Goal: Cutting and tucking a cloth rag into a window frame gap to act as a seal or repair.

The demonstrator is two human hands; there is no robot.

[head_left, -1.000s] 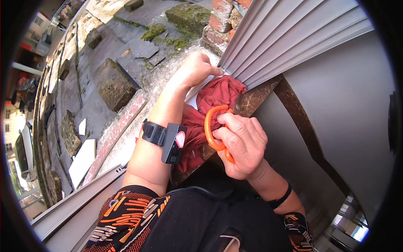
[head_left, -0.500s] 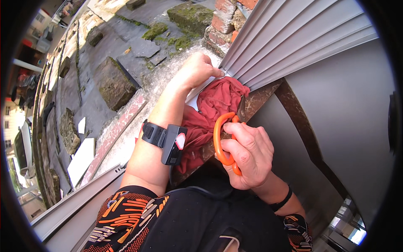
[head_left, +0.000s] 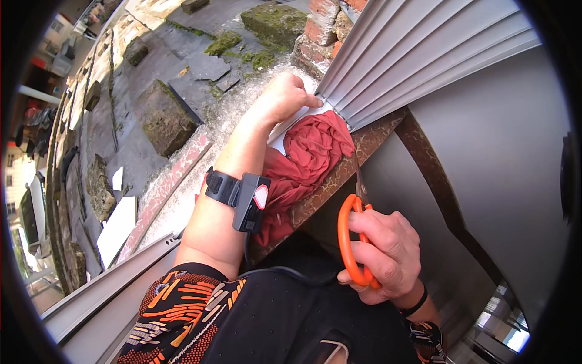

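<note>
While I watched from the head view, my right hand [head_left: 388,255] sat nearest, its fingers [head_left: 370,224] curled shut through the orange handle of the scissors [head_left: 350,239], whose blade pointed up along the rusty brown sill [head_left: 339,176]. Just beyond, a crumpled red cloth [head_left: 306,161] lay draped over that sill. My left hand [head_left: 285,97], with a black strap [head_left: 236,194] on its wrist, reached farther out, fingers bent and pressing a white sheet [head_left: 306,115] against the foot of the grey ribbed shutter [head_left: 418,54]. Beyond lay mossy stone blocks [head_left: 163,118] and bricks [head_left: 318,30].
</note>
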